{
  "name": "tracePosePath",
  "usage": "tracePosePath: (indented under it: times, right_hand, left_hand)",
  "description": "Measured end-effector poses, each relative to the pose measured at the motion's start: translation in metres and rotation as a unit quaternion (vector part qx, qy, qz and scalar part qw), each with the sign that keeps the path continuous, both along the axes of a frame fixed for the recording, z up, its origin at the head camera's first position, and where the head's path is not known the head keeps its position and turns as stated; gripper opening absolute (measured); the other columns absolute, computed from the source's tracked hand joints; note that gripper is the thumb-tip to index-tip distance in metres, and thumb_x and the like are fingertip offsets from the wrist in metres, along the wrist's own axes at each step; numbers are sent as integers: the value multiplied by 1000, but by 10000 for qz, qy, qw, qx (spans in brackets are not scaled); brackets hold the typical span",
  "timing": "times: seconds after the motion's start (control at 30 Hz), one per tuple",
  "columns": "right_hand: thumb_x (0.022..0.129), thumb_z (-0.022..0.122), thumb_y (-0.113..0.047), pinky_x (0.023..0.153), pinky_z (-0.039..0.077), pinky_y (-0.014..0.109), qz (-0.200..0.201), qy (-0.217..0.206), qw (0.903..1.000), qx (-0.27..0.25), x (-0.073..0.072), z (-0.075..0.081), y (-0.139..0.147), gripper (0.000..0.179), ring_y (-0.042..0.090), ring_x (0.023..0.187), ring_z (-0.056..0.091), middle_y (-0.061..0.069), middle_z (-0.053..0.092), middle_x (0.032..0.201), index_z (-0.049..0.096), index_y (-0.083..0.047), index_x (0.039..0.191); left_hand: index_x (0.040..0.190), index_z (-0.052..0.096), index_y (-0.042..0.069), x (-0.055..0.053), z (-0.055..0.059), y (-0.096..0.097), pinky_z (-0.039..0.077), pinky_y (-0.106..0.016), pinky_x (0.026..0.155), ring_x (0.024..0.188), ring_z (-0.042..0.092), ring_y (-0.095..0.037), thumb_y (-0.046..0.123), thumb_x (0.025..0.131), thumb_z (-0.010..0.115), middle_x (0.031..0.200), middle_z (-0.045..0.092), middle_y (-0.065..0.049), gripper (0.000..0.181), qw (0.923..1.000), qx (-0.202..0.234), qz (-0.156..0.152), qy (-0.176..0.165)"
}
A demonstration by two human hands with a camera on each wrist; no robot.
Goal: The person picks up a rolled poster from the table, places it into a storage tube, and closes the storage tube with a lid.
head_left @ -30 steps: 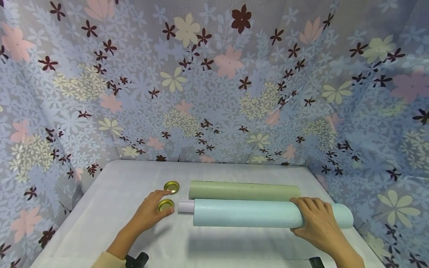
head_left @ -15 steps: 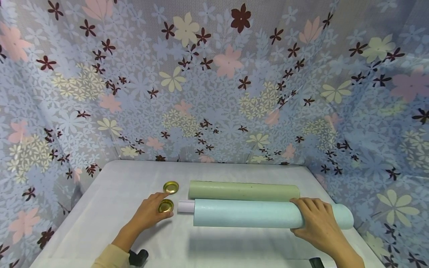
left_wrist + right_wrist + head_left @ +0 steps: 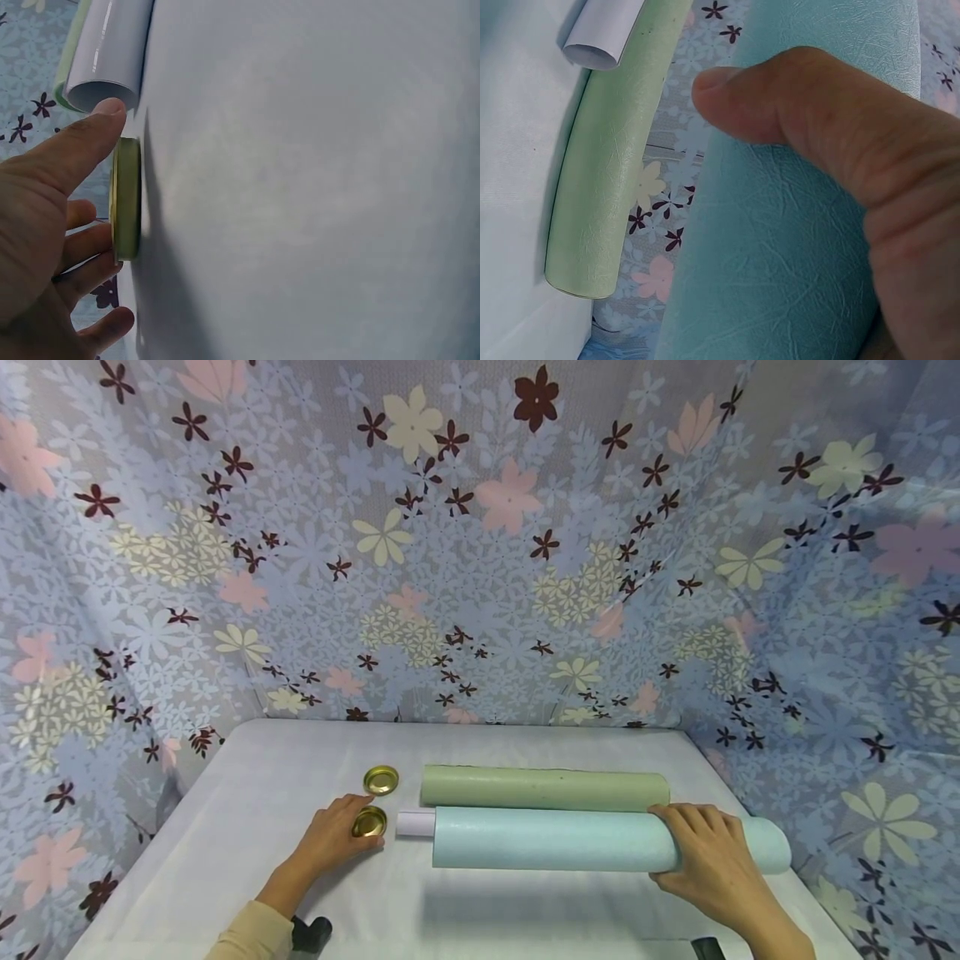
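Note:
My left hand (image 3: 324,842) is around a shallow round gold lid (image 3: 369,822) on the white table. Its thumb lies along the near side and its index finger at the far side, spread apart, as the left wrist view (image 3: 126,199) also shows with the lid edge-on. Just beyond lies a second gold lid (image 3: 381,781). My right hand (image 3: 708,862) grips a thick light blue roll of textured paper (image 3: 555,840) near its right end, thumb on the near side. A shadow falls on the table below this roll, which covers most of a thinner white paper roll (image 3: 415,823).
Behind the blue roll a pale green roll (image 3: 543,787) lies across the table (image 3: 315,752). A flower-patterned cloth (image 3: 480,568) hangs along the back and both sides. Black wrist straps (image 3: 311,935) show at the bottom edge.
My left hand has drawn slightly to the left and nearer, its index finger moving away from the farther lid. The right hand and the blue roll have stayed in place.

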State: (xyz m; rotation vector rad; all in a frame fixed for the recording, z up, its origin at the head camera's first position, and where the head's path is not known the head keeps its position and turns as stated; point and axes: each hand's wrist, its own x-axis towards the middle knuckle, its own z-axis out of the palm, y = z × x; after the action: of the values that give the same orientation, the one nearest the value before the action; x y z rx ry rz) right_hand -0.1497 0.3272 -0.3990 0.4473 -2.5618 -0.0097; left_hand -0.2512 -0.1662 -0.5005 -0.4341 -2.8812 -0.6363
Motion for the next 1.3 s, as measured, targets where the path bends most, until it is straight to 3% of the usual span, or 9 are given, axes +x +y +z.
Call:
tracePosePath:
  times: [0.13,0.73,1.3]
  right_hand:
    - [43,91,-35,81,36,54,12,4,10000,-10,0,0,0,84,33,98,53,8,63,107,57,-14,117]
    - [43,91,-35,82,36,54,-44,-29,10000,-24,1,0,-1,83,33,98,53,8,63,108,57,-14,116]
    - [44,90,-34,82,36,55,-48,-100,9999,-39,2,2,-2,82,34,99,53,8,63,108,57,-14,116]
  left_hand:
    - [126,55,5,0,-3,-2,45,-53,86,113,56,-32,41,73,77,122,59,-13,68,9999,-69,-32,92]
    - [128,55,6,-2,-5,2,43,-51,89,115,54,-31,46,73,76,124,59,-12,72,9994,-292,124,-106]
    - [127,56,6,-2,-9,3,42,-50,89,114,53,-29,43,73,76,124,60,-11,68,9995,-123,258,-94]
